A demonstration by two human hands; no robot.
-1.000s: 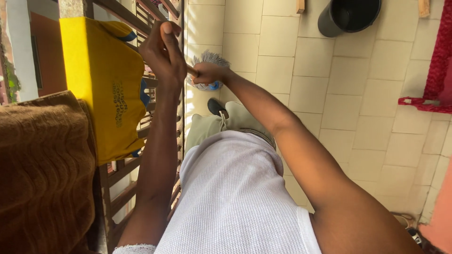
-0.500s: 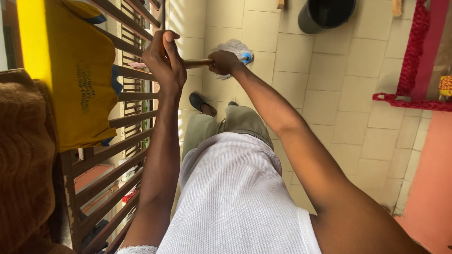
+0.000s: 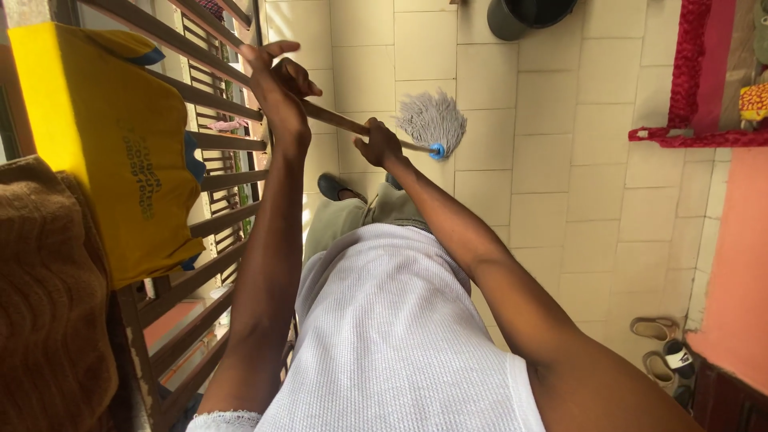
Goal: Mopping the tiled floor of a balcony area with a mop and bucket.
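While we looked down from the head view, our left hand (image 3: pixel 280 92) and right hand (image 3: pixel 378 146) had fingers clamped on the mop handle (image 3: pixel 340 122); the mop head (image 3: pixel 433 122) rested on the dry-looking tiled floor (image 3: pixel 560 184), so mopping seemed barely begun.

A wooden-handled mop (image 3: pixel 416 132) slants down, its grey string head resting on the pale tiled floor (image 3: pixel 560 200).

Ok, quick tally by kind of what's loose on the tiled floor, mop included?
Mop, held by left hand and right hand: 1
Dark bucket: 1
Tan sandals: 2
Total: 4
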